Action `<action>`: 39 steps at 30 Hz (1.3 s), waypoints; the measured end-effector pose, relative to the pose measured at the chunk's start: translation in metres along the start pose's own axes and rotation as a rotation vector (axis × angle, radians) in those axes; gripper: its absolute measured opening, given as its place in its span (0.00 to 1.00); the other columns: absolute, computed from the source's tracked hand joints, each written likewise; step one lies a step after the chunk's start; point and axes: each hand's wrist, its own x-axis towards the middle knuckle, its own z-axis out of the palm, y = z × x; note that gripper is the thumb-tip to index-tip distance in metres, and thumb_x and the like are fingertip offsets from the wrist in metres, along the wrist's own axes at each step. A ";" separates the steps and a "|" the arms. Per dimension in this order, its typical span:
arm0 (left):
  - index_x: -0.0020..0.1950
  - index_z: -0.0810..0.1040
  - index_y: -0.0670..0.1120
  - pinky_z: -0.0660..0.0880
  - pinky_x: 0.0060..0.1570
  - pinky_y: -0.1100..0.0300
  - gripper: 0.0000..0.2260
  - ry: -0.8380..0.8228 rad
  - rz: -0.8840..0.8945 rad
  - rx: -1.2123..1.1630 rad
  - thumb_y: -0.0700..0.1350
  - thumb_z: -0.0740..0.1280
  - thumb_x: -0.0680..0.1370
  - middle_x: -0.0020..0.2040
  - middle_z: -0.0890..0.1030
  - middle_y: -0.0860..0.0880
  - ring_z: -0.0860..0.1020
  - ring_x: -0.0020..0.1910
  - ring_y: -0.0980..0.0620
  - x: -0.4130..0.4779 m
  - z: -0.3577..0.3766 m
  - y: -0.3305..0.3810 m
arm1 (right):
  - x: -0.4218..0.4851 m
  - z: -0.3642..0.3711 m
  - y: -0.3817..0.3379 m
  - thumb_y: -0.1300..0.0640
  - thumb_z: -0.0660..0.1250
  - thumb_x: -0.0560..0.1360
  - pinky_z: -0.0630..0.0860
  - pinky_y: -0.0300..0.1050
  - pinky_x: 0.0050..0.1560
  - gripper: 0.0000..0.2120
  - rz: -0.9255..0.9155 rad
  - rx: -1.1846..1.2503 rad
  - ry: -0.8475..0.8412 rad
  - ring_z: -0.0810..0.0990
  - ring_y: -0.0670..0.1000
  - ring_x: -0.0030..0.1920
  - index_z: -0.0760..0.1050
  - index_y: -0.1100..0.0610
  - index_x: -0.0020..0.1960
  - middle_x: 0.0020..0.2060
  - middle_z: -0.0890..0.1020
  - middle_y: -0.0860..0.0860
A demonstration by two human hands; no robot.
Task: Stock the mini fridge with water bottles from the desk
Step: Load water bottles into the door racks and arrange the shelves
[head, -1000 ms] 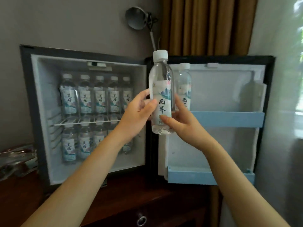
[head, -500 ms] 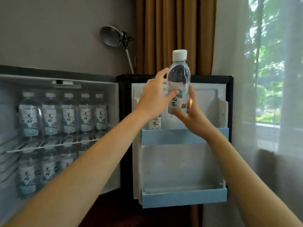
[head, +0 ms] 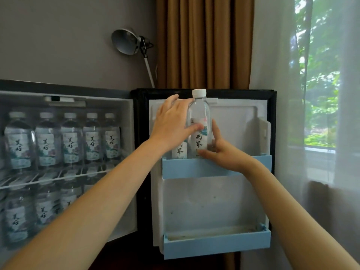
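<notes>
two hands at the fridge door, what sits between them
Head view: a clear plastic water bottle with a white cap, between left hand and right hand.

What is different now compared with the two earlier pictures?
The held bottle has come down to the upper door shelf, beside the other bottle standing there; whether it rests yet is hidden. The left hand and right hand both keep their grip. The rows of bottles inside the fridge are unchanged.
</notes>
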 end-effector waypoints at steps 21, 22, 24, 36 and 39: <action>0.75 0.57 0.54 0.55 0.70 0.50 0.39 -0.108 -0.014 0.112 0.62 0.69 0.69 0.71 0.58 0.45 0.54 0.72 0.46 0.007 -0.006 -0.008 | -0.003 0.005 -0.018 0.51 0.68 0.74 0.69 0.46 0.63 0.45 0.103 -0.107 0.108 0.74 0.51 0.61 0.39 0.51 0.76 0.67 0.71 0.50; 0.75 0.57 0.54 0.54 0.70 0.50 0.38 -0.099 -0.011 0.110 0.62 0.69 0.70 0.72 0.57 0.45 0.54 0.72 0.46 0.007 -0.005 -0.008 | -0.002 0.006 -0.017 0.51 0.68 0.74 0.69 0.47 0.65 0.47 0.108 -0.099 0.119 0.75 0.52 0.62 0.35 0.51 0.76 0.67 0.71 0.51; 0.74 0.58 0.53 0.54 0.71 0.50 0.36 -0.077 -0.012 0.089 0.60 0.69 0.71 0.72 0.57 0.46 0.53 0.73 0.46 0.005 -0.004 -0.008 | -0.003 0.006 -0.017 0.52 0.68 0.74 0.70 0.48 0.65 0.49 0.107 -0.092 0.145 0.75 0.53 0.62 0.32 0.52 0.75 0.67 0.72 0.52; 0.75 0.54 0.51 0.49 0.71 0.54 0.36 -0.039 -0.030 -0.062 0.50 0.70 0.73 0.76 0.48 0.46 0.48 0.75 0.47 -0.039 -0.003 -0.018 | -0.008 0.032 -0.010 0.45 0.67 0.73 0.64 0.47 0.65 0.40 -0.115 -0.252 0.630 0.65 0.54 0.66 0.49 0.55 0.75 0.68 0.63 0.56; 0.74 0.58 0.49 0.50 0.69 0.58 0.31 0.029 -0.059 -0.077 0.48 0.68 0.75 0.75 0.53 0.46 0.52 0.74 0.48 -0.070 -0.001 -0.035 | -0.012 0.056 -0.009 0.48 0.64 0.72 0.66 0.47 0.62 0.29 -0.285 -0.372 0.899 0.64 0.53 0.61 0.62 0.57 0.68 0.62 0.69 0.59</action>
